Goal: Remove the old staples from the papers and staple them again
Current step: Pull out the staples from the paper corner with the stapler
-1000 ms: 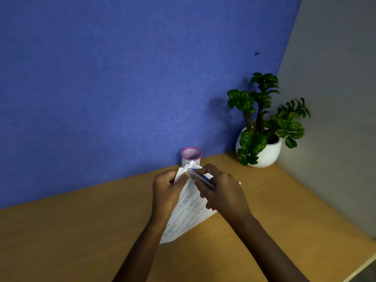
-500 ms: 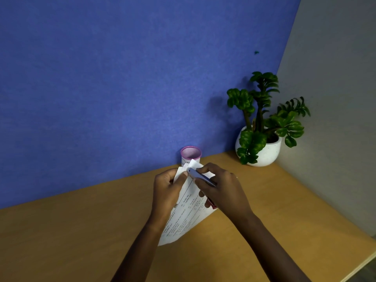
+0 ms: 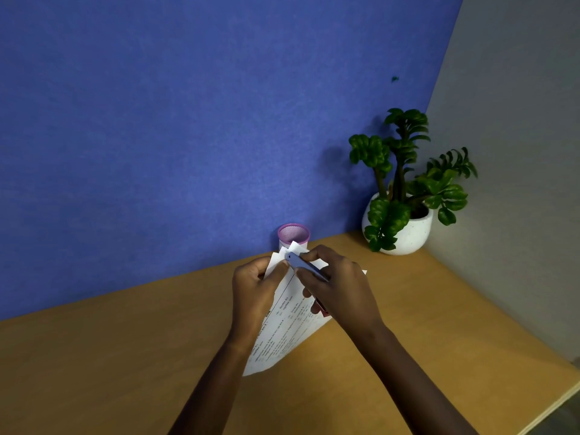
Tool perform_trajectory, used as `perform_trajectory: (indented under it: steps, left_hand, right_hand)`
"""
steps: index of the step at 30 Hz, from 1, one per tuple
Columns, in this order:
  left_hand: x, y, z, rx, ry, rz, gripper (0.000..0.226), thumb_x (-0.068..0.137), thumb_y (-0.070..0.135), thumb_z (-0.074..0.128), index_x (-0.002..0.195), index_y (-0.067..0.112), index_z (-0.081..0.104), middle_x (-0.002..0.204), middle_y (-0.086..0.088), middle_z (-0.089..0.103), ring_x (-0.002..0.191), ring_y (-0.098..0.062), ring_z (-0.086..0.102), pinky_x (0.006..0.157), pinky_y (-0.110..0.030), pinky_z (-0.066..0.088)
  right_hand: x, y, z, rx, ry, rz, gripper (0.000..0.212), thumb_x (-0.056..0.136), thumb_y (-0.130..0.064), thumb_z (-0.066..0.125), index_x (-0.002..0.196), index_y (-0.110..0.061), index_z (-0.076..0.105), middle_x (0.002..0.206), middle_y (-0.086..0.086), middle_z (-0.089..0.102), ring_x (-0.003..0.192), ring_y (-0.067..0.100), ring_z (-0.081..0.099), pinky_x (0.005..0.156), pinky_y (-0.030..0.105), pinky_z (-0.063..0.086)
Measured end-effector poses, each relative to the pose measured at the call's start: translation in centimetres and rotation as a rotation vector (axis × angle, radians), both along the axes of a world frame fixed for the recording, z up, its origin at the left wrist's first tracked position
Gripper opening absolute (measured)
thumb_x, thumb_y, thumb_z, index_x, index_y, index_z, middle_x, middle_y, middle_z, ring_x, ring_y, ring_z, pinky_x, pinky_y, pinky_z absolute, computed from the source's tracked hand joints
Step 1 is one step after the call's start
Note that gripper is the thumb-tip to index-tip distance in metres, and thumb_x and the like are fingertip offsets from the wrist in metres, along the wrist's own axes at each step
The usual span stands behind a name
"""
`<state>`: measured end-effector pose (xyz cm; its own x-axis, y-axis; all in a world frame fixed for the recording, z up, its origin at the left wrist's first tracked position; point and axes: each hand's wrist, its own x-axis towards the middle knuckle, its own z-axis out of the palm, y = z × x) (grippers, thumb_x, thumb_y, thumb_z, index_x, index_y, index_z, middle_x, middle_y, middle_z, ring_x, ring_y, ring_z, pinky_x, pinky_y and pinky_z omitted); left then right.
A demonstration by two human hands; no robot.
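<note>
- Two bare forearms are reaching in from the bottom edge, both cut off below the elbow.
- One wooden desk (image 3: 125,356) is carrying everything; its right front corner is running out of view.
- One sheaf of papers (image 3: 282,334) is being held tilted over the middle of the desk, its lower corner pointing toward the person. Whether that corner is touching the wood is hard to tell. Black printed lines are running across the top sheet, too small to read.
- The left hand (image 3: 254,290) is pinching the sheaf near its top, thumb on the front and curled fingers hidden behind.
- The right hand (image 3: 342,290) is curling round one slim blue-grey tool (image 3: 303,265), its tip lying against the top corner of the papers, where about three sheet corners are fanning out. A red end is peeking out below the palm. Whether it is a stapler or a remover is unclear.
- One pink mesh cup (image 3: 293,235) is standing just behind the papers, its lower half hidden.
- One green plant (image 3: 405,183) in a white pot (image 3: 405,237) is sitting in the far right corner.
- One blue partition (image 3: 157,120) is meeting a grey wall (image 3: 518,152).
</note>
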<state>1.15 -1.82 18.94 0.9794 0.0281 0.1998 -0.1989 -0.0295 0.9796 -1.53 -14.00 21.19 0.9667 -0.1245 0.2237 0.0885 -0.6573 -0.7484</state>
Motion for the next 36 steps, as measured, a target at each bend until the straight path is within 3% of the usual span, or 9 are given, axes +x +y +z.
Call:
perform_trajectory:
  steps: [6, 10, 14, 18, 23, 27, 32, 36]
  left_hand:
    - [0.3, 0.0, -0.1, 0.052, -0.017, 0.012, 0.022, 0.083, 0.022, 0.064, 0.063, 0.016, 0.065, 0.056, 0.001, 0.067, 0.048, -0.010, 0.061, 0.043, -0.014, 0.044]
    - [0.4, -0.1, 0.0, 0.055, -0.041, 0.021, 0.025, 0.084, 0.023, 0.064, 0.061, 0.014, 0.066, 0.052, 0.002, 0.066, 0.048, -0.009, 0.060, 0.043, -0.015, 0.043]
    - [0.6, 0.0, 0.0, 0.057, -0.067, 0.037, 0.028, 0.084, 0.020, 0.063, 0.063, 0.002, 0.063, 0.058, -0.019, 0.065, 0.051, -0.020, 0.056, 0.044, -0.019, 0.040]
    - [0.1, -0.2, -0.6, 0.056, -0.062, -0.017, 0.033, 0.084, 0.011, 0.062, 0.064, -0.013, 0.052, 0.053, -0.013, 0.042, 0.053, -0.019, 0.036, 0.050, -0.029, 0.031]
    - [0.0, -0.2, -0.7, -0.055, 0.003, -0.045, 0.029, 0.085, 0.012, 0.060, 0.077, -0.016, 0.056, 0.066, -0.037, 0.054, 0.061, -0.026, 0.047, 0.057, -0.036, 0.039]
    - [-0.1, -0.3, -0.4, -0.124, 0.052, -0.075, 0.032, 0.085, 0.015, 0.061, 0.073, -0.014, 0.054, 0.061, -0.022, 0.053, 0.054, -0.024, 0.045, 0.045, -0.028, 0.038]
    - [0.1, -0.1, -0.4, -0.099, 0.045, -0.062, 0.027, 0.087, 0.015, 0.060, 0.074, -0.009, 0.061, 0.068, -0.034, 0.060, 0.056, -0.028, 0.053, 0.053, -0.034, 0.041]
    - [0.3, -0.1, -0.6, -0.056, 0.045, -0.075, 0.026, 0.086, 0.016, 0.060, 0.072, -0.006, 0.062, 0.064, -0.026, 0.063, 0.054, -0.026, 0.055, 0.051, -0.031, 0.042]
  right_hand:
    - [-0.1, 0.1, 0.0, -0.063, -0.052, -0.001, 0.033, 0.086, -0.040, 0.056, 0.115, -0.025, 0.054, 0.089, -0.001, 0.069, 0.045, 0.003, 0.055, 0.038, 0.002, 0.037]
    - [-0.2, 0.1, -0.2, -0.168, -0.140, -0.014, 0.035, 0.088, -0.043, 0.052, 0.119, -0.025, 0.052, 0.098, 0.003, 0.073, 0.066, 0.016, 0.068, 0.050, 0.009, 0.041]
    - [-0.2, 0.2, -0.6, -0.266, -0.208, -0.035, 0.037, 0.089, -0.042, 0.049, 0.122, -0.025, 0.051, 0.099, 0.003, 0.072, 0.072, 0.020, 0.069, 0.056, 0.017, 0.044]
    - [0.6, -1.3, 0.0, -0.239, -0.251, -0.103, 0.031, 0.091, -0.033, 0.051, 0.118, -0.017, 0.054, 0.084, 0.010, 0.072, 0.063, 0.021, 0.068, 0.055, 0.026, 0.052]
    - [0.6, -1.9, 0.1, -0.037, -0.122, -0.030, 0.029, 0.087, -0.030, 0.059, 0.114, -0.020, 0.055, 0.073, -0.002, 0.067, 0.044, 0.007, 0.061, 0.038, 0.009, 0.044]
    - [0.0, -1.3, -0.4, 0.008, -0.042, 0.056, 0.025, 0.086, -0.031, 0.059, 0.109, -0.022, 0.058, 0.073, -0.003, 0.067, 0.037, -0.001, 0.057, 0.036, 0.006, 0.040]
    - [-0.2, -1.4, 0.0, 0.008, 0.001, 0.090, 0.024, 0.086, -0.030, 0.059, 0.109, -0.021, 0.058, 0.081, 0.005, 0.072, 0.040, 0.005, 0.057, 0.037, 0.006, 0.041]
    - [-0.2, -1.3, 0.2, 0.013, -0.001, 0.092, 0.026, 0.087, -0.030, 0.059, 0.111, -0.021, 0.058, 0.083, 0.005, 0.071, 0.045, 0.006, 0.058, 0.037, 0.006, 0.040]
